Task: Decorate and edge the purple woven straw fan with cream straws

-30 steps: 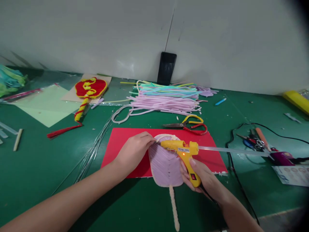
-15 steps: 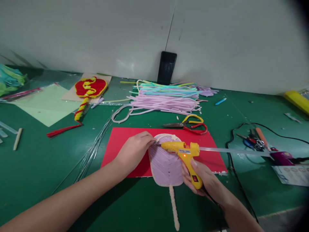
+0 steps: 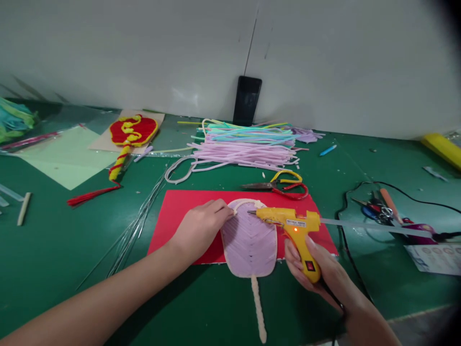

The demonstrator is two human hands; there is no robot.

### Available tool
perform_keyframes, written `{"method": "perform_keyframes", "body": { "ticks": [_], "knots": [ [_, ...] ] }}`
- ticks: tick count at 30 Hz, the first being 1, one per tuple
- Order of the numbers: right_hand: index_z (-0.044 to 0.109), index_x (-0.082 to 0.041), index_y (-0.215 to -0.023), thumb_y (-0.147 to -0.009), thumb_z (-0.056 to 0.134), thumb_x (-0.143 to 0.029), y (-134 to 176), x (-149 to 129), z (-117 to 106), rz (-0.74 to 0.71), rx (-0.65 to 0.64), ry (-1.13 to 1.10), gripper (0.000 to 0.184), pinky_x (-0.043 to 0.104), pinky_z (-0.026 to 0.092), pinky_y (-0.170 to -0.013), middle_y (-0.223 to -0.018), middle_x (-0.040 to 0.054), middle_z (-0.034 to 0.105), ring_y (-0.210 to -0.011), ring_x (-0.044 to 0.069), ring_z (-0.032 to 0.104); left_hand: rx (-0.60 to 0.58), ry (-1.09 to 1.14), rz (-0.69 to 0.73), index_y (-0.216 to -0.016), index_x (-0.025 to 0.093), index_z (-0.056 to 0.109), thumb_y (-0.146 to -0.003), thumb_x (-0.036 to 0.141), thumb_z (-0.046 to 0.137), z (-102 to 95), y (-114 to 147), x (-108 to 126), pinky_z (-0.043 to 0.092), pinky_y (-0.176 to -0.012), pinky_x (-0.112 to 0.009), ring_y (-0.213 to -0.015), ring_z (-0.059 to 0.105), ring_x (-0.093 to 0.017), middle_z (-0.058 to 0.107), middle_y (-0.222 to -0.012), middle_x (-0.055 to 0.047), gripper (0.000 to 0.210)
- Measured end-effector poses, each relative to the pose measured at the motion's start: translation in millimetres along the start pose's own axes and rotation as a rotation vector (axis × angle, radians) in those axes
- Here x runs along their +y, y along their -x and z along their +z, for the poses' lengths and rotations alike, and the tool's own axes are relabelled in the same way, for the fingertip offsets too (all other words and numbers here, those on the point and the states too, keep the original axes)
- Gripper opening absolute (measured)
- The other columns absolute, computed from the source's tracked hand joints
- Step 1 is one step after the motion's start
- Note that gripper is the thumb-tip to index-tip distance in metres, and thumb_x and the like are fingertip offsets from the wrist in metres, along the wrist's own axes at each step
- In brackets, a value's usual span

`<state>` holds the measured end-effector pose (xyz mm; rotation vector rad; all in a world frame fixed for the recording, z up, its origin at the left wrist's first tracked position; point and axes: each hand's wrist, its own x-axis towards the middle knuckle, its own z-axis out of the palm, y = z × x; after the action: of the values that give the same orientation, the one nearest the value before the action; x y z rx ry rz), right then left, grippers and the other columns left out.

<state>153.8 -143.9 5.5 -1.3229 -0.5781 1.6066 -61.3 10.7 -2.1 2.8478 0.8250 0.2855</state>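
1. Lilac fan (image 3: 250,247): lies flat, head mostly over the red sheet (image 3: 180,216), lower rim and cream handle (image 3: 257,307) on the green surface (image 3: 173,307).
2. Fan's long axis: runs near to far, slightly oblique. Head points away from the person; handle end points toward the person, a little to the right.
3. Left hand (image 3: 203,226): at the fan's upper left rim, fingers pinching the end of a cream strip (image 3: 247,201) that curves along the top.
4. Right hand (image 3: 326,269): fingers wrapped around the grip of a yellow hot glue gun (image 3: 300,235), orange light lit.
5. Gun barrel: long axis left to right, nozzle pointing left above the fan's upper part; contact cannot be told. Clear glue stick (image 3: 360,226) extends rightward from its rear.
6. Scissors (image 3: 268,185): at the sheet's far edge, blades pointing left.
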Motion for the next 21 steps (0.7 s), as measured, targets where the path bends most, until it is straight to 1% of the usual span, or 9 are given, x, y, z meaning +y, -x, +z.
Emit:
{"method": "perform_keyframes", "body": {
  "ticks": [4, 5, 7, 10, 12, 14, 16, 18, 21],
  "knots": [
    [0.046, -0.017, -0.066, -0.087, 0.039, -0.052, -1, 2, -4, -0.049, 0.005, -0.076, 0.041, 0.017, 0.015, -0.03, -0.053, -0.0034, 0.041, -0.036, 0.004, 0.029, -0.059, -0.194, 0.093, -0.107, 0.012, 0.061, -0.089, 0.016, 0.04, -2.5, 2, 17, 0.051, -0.075, -0.035, -0.088, 0.06, -0.023, 0.063, -0.098, -0.009, 0.028],
    [0.045, -0.017, -0.066, -0.087, 0.039, -0.052, -1, 3, -6, -0.055, 0.008, -0.089, 0.041, 0.016, 0.016, -0.03, -0.054, -0.0034, 0.041, -0.036, 0.004, 0.029, -0.059, -0.231, 0.11, -0.107, 0.009, 0.062, -0.089, 0.021, 0.042, -1.4, 3, 24, 0.05, -0.078, -0.038, -0.09, 0.06, -0.025, 0.062, -0.101, -0.012, 0.029],
    [0.045, -0.018, -0.066, -0.086, 0.038, -0.054, -4, 5, -12, -0.064, -0.008, -0.116, 0.042, 0.016, 0.016, -0.029, -0.053, -0.0039, 0.04, -0.034, 0.004, 0.029, -0.021, -0.281, 0.09, -0.108, 0.0, 0.061, -0.087, 0.039, 0.045, 1.9, 6, 36, 0.049, -0.082, -0.042, -0.101, 0.055, -0.033, 0.058, -0.111, -0.021, 0.047],
    [0.043, -0.019, -0.065, -0.081, 0.038, -0.063, -9, 10, -23, -0.088, -0.057, -0.158, 0.047, 0.017, 0.017, -0.026, -0.053, -0.0047, 0.04, -0.031, 0.003, 0.026, -0.038, -0.271, 0.054, -0.108, -0.004, 0.06, -0.085, 0.041, 0.048, 4.4, 8, 43, 0.047, -0.086, -0.044, -0.107, 0.052, -0.036, 0.055, -0.116, -0.025, 0.052],
    [0.043, -0.019, -0.065, -0.08, 0.038, -0.065, -10, 11, -27, -0.083, -0.08, -0.176, 0.048, 0.017, 0.018, -0.026, -0.053, -0.0048, 0.039, -0.03, 0.003, 0.026, -0.062, -0.143, 0.01, -0.11, 0.002, 0.06, -0.087, 0.04, 0.046, 1.4, 6, 36, 0.046, -0.088, -0.043, -0.103, 0.055, -0.032, 0.059, -0.111, -0.02, 0.047],
    [0.045, -0.019, -0.066, -0.08, 0.037, -0.065, -10, 9, -27, -0.067, -0.088, -0.181, 0.049, 0.017, 0.019, -0.026, -0.052, -0.0052, 0.038, -0.03, 0.003, 0.026, -0.063, 0.071, -0.064, -0.11, 0.012, 0.061, -0.091, 0.034, 0.037, -4.9, 4, 24, 0.046, -0.088, -0.039, -0.097, 0.058, -0.025, 0.062, -0.105, -0.012, 0.038],
    [0.049, -0.018, -0.071, -0.081, 0.038, -0.064, -9, 2, -23, -0.069, -0.049, -0.166, 0.048, 0.017, 0.018, -0.027, -0.052, -0.0052, 0.037, -0.031, 0.004, 0.026, -0.046, 0.35, -0.221, -0.102, 0.018, 0.064, -0.094, 0.032, 0.026, -12.3, 2, 9, 0.048, -0.083, -0.03, -0.091, 0.061, -0.018, 0.064, -0.1, -0.006, 0.041],
    [0.053, -0.018, -0.08, -0.081, 0.039, -0.063, -7, -7, -18, -0.102, 0.007, -0.131, 0.048, 0.017, 0.017, -0.027, -0.053, -0.0048, 0.039, -0.032, 0.004, 0.027, 0.05, 0.543, -0.343, -0.096, 0.018, 0.064, -0.094, 0.035, 0.027, -19.0, 2, -2, 0.047, -0.084, -0.028, -0.093, 0.061, -0.017, 0.065, -0.099, -0.005, 0.04],
    [0.054, -0.017, -0.095, -0.08, 0.041, -0.063, -4, -23, -11, -0.176, 0.026, -0.054, 0.05, 0.018, 0.017, -0.029, -0.055, -0.0039, 0.042, -0.034, 0.006, 0.03, 0.189, 0.658, -0.462, -0.094, 0.017, 0.064, -0.091, 0.036, 0.034, -26.0, 2, -6, 0.044, -0.088, -0.031, -0.099, 0.058, -0.018, 0.065, -0.103, -0.006, 0.035]
  ]
}}
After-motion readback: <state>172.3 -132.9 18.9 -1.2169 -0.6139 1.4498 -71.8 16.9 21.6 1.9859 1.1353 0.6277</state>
